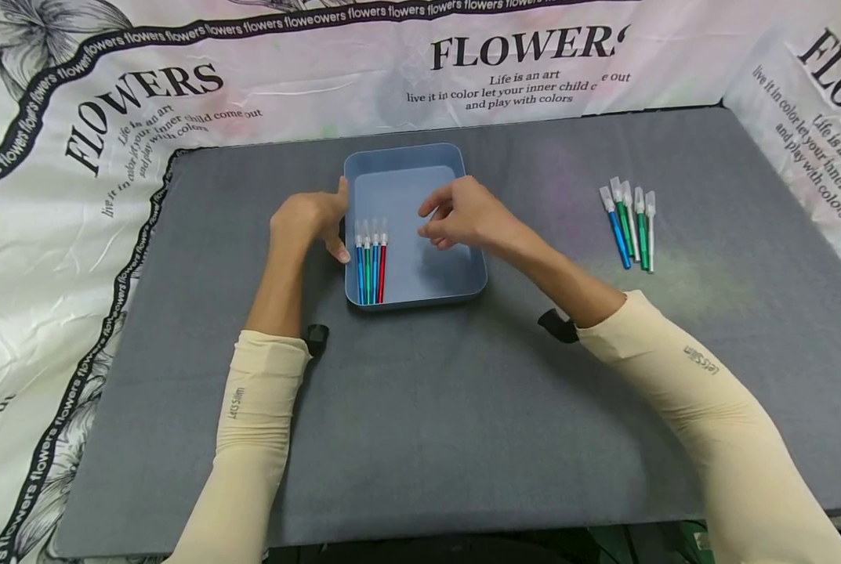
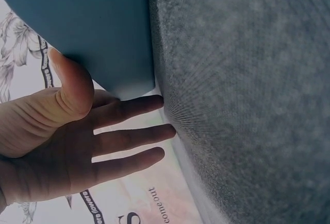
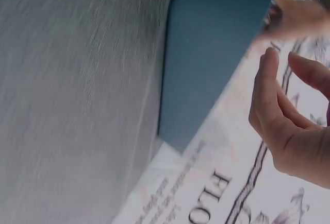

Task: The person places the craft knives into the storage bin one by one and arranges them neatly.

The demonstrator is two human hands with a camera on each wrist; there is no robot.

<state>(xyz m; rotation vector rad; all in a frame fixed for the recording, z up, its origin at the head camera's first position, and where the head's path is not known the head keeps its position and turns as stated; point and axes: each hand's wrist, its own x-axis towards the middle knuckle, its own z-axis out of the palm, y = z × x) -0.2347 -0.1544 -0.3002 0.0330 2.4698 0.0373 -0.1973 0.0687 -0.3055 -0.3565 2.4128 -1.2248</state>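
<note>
A blue rectangular tray point(image 1: 406, 188) lies on the table with several slim pen-shaped things point(image 1: 367, 270) side by side in its near left part, with clear caps and blue, green or red barrels. My left hand point(image 1: 310, 215) is at the tray's left side, thumb and fingertips at the rim. In the left wrist view its fingers point(image 2: 129, 139) are stretched out along the tray's outer wall. My right hand point(image 1: 465, 211) hovers over the tray's right half, fingers loosely bent. The right wrist view shows a gap between its thumb and index finger, with nothing held.
Several more capped pen-shaped things point(image 1: 629, 227), blue, green and silver, lie in a loose row on the grey table point(image 1: 420, 423) to the right of the tray. A flower-printed cloth point(image 1: 335, 86) with lettering hangs behind the table and along its sides.
</note>
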